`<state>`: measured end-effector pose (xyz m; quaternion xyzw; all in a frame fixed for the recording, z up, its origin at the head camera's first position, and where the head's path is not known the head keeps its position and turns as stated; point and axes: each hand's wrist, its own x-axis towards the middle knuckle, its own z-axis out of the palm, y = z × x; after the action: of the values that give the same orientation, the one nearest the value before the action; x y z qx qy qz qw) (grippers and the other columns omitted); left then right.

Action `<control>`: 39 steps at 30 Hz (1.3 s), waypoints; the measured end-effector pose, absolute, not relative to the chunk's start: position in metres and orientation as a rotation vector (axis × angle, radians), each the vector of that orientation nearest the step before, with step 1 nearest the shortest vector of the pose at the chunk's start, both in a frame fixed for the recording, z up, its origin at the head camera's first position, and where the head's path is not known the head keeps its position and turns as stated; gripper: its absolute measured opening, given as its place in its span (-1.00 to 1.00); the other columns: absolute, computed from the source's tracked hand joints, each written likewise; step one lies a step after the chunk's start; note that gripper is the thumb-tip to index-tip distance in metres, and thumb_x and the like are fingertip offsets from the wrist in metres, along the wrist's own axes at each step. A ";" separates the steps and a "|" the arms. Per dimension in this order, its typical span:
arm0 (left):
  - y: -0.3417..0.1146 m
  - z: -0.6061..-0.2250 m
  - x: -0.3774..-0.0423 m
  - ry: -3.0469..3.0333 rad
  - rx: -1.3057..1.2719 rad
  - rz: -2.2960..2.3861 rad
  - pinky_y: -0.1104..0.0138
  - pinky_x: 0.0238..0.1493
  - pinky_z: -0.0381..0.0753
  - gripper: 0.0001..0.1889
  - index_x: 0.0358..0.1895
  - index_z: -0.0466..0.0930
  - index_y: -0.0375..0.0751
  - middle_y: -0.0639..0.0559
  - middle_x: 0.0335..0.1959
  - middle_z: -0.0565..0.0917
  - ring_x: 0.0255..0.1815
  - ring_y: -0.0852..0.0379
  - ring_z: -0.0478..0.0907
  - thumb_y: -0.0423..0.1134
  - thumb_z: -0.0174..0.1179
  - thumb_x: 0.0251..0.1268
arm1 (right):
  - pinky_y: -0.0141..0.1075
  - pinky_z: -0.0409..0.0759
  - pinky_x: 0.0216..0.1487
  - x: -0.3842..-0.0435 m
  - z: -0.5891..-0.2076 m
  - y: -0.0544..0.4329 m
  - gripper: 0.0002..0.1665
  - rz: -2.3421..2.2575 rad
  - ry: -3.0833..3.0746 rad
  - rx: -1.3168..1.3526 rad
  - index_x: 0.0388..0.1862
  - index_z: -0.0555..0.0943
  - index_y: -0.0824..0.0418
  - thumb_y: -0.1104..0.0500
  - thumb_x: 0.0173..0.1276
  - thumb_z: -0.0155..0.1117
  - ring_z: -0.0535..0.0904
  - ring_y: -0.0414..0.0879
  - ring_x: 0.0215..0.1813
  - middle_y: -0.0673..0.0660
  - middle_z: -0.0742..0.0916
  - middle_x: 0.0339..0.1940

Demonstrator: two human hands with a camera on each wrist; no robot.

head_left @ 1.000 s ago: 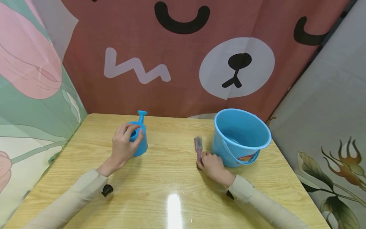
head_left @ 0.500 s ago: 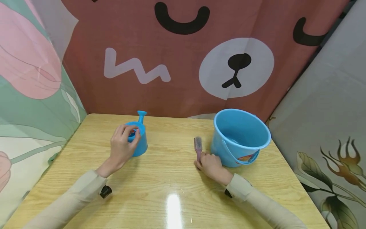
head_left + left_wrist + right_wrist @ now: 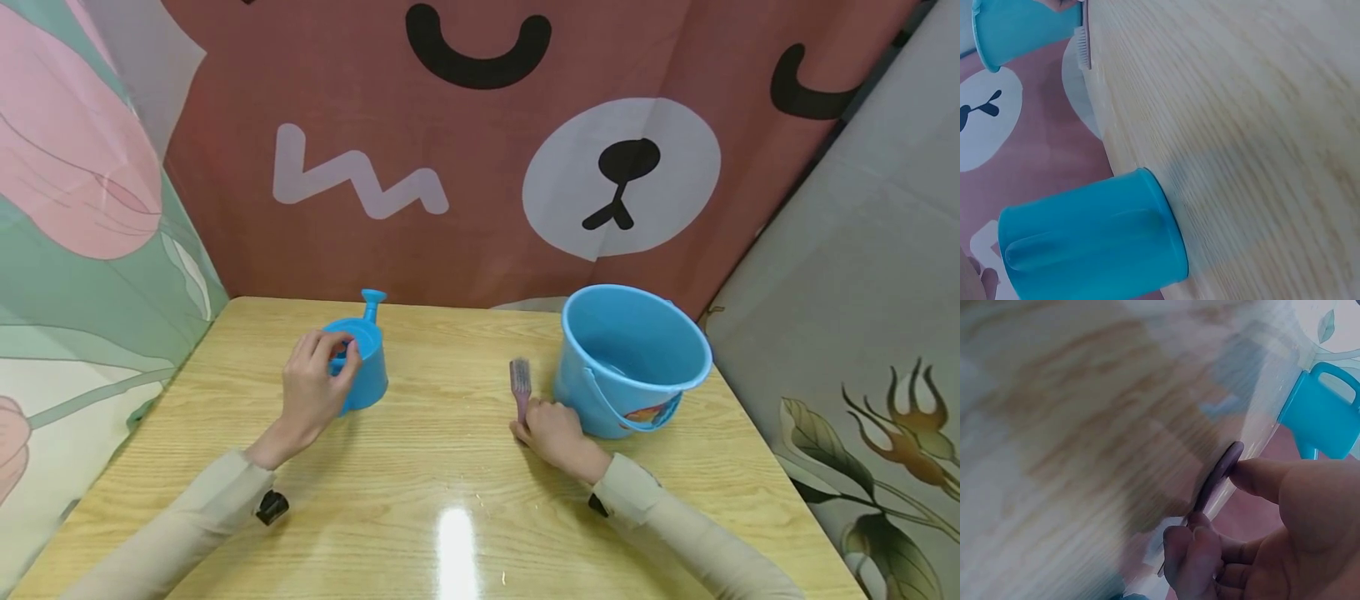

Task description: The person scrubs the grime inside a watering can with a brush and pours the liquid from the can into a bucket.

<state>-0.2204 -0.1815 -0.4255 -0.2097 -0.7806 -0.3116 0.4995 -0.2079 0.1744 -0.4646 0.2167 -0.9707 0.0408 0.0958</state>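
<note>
A small blue watering can stands upright at the left of the table, spout toward the back. Beside and over its near-left side is my left hand, fingers loosely curved, thumb near the index finger, nothing visible between them. Only its fingertips show at the left wrist view's corner, beyond the can's side. My right hand pinches the handle of a purple brush, whose bristles point up. In the right wrist view the thumb presses near the end of the dark handle, with curled fingers farther along.
A large light-blue bucket with a hanging handle stands just right of the brush. The wooden table meets a bear-patterned cloth at the back. Patterned cloths also hang at both sides.
My left hand has shifted slightly left, uncovering more of the watering can's top, while the can stays put. My right hand, the brush and the bucket have hardly moved.
</note>
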 end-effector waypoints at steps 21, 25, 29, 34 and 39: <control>-0.202 -0.428 -0.212 -1.981 -0.403 -0.758 0.15 -0.55 0.54 -0.83 -0.16 0.58 -0.46 -0.18 -0.45 0.57 -0.51 -0.03 0.53 -0.41 0.25 0.25 | -0.07 0.52 -0.68 -0.209 -0.457 0.172 -0.49 0.156 -2.933 0.597 -0.74 0.42 0.18 0.05 0.33 0.39 0.53 0.05 -0.64 0.10 0.53 -0.68; -0.203 -0.431 -0.210 -1.993 -0.378 -0.774 0.11 -0.56 0.58 -0.83 -0.16 0.58 -0.45 -0.18 -0.44 0.58 -0.50 -0.04 0.54 -0.41 0.25 0.26 | -0.08 0.52 -0.70 -0.210 -0.457 0.173 -0.46 0.159 -2.914 0.596 -0.76 0.40 0.18 0.04 0.32 0.39 0.53 0.05 -0.66 0.12 0.52 -0.70; -0.204 -0.433 -0.209 -2.021 -0.356 -0.772 0.11 -0.54 0.57 -0.81 -0.15 0.57 -0.43 -0.19 -0.43 0.58 -0.49 -0.04 0.53 -0.34 0.23 0.30 | -0.08 0.52 -0.71 -0.211 -0.459 0.173 -0.45 0.144 -2.898 0.604 -0.77 0.40 0.18 0.04 0.31 0.41 0.54 0.07 -0.66 0.13 0.53 -0.71; -0.208 -0.436 -0.207 -2.066 -0.345 -0.759 0.12 -0.51 0.58 -0.76 -0.15 0.56 -0.42 -0.21 -0.39 0.59 -0.47 -0.03 0.54 -0.25 0.18 0.37 | -0.06 0.54 -0.68 -0.213 -0.460 0.174 -0.47 0.147 -2.927 0.605 -0.76 0.42 0.17 0.04 0.34 0.39 0.55 0.08 -0.64 0.14 0.55 -0.68; -0.211 -0.440 -0.205 -2.069 -0.331 -0.759 0.10 -0.52 0.65 -0.75 -0.14 0.57 -0.41 -0.20 -0.38 0.62 -0.48 -0.04 0.59 -0.24 0.22 0.33 | -0.06 0.54 -0.67 -0.215 -0.461 0.175 -0.47 0.153 -2.958 0.595 -0.75 0.43 0.16 0.03 0.36 0.37 0.55 0.07 -0.63 0.13 0.55 -0.67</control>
<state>-0.2053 -0.2110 -0.4398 -0.1334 -0.8334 -0.3056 0.4408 -0.2151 0.1754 -0.4606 0.1967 -0.9773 0.0506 0.0599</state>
